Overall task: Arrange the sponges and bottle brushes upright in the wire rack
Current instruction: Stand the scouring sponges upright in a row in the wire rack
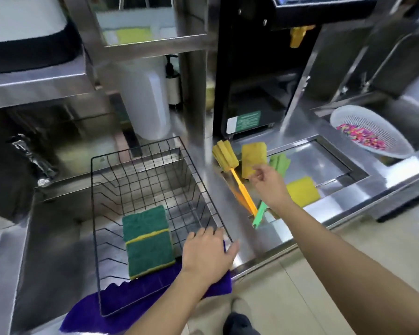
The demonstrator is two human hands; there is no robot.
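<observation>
Right hand (267, 183) pinches yellow sponge (253, 160) at fingertips, yellow bottle brush (230, 165) just left. Left hand (207, 253), fingers spread, rests on wire rack (155, 165) rim; green sponges (148, 240) left of fingers.

Bright, even light, perhaps from overhead; glare streaks the steel counter (307, 165). Soft blur throughout, edges bowed by the wide lens.
</observation>
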